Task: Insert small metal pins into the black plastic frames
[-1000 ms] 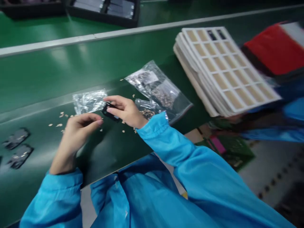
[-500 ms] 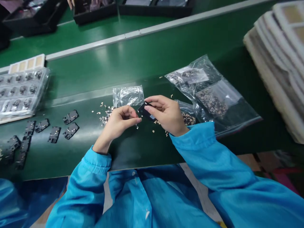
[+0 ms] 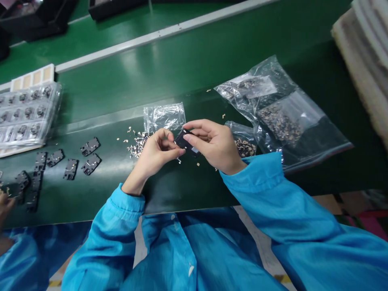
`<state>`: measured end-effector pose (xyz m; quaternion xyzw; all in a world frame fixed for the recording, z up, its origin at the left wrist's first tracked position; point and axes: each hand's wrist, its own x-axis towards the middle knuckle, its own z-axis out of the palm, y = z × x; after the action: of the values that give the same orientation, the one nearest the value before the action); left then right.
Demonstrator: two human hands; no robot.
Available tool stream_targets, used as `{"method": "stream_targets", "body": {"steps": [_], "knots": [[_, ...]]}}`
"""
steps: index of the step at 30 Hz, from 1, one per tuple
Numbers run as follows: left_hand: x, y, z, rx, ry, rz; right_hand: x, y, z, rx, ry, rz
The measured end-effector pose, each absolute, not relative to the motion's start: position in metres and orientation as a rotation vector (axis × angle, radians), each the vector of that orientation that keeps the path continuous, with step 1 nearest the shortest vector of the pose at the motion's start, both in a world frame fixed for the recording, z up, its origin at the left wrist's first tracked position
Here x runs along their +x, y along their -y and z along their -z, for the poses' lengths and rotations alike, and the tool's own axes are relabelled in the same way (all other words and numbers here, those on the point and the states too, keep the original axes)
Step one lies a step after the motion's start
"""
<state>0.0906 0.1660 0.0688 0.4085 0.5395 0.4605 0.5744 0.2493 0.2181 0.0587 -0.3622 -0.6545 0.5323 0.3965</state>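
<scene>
My right hand [image 3: 220, 147] grips a flat black plastic part [image 3: 181, 140] between thumb and fingers, tilted above the green work surface. At the part's left end is my left hand [image 3: 153, 155], thumb and forefinger closed together at its edge. Whatever they pinch is too small to make out. Behind my left hand lies a loose pile of tiny metal pieces [image 3: 138, 146]. A flat clear plastic bag [image 3: 165, 115] rests just beyond both hands. Partly hidden by my right hand, a small clear bag [image 3: 246, 148] contains more tiny pieces.
Several black plastic parts [image 3: 91, 163] lie to the left, near a co-worker's hand [image 3: 4, 206]. Farther back is a clear compartment tray [image 3: 22, 113] of small components. A large clear bag [image 3: 321, 141] spreads on the right, before stacked pale trays [image 3: 360, 60]. A metal strip [image 3: 130, 47] crosses behind.
My left fingertips have moved slightly right, up against the black part's end. A co-worker's hand has come in at the left edge. The view has shifted a little.
</scene>
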Motion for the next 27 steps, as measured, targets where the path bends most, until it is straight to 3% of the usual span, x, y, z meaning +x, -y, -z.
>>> {"method": "stream_targets", "body": {"steps": [7,17,27], "knots": [[0.089,-0.167,-0.067,0.982,-1.266,-1.04,0.251,-0.217,-0.063,-0.941,1.657,-1.408],[0.087,-0.166,-0.07,0.907,-1.263,-1.089,0.256,-0.227,-0.067,-0.854,1.606,-1.782],[0.087,-0.166,-0.067,0.909,-1.212,-1.088,0.254,-0.222,-0.071,-0.921,1.821,-1.694]]}}
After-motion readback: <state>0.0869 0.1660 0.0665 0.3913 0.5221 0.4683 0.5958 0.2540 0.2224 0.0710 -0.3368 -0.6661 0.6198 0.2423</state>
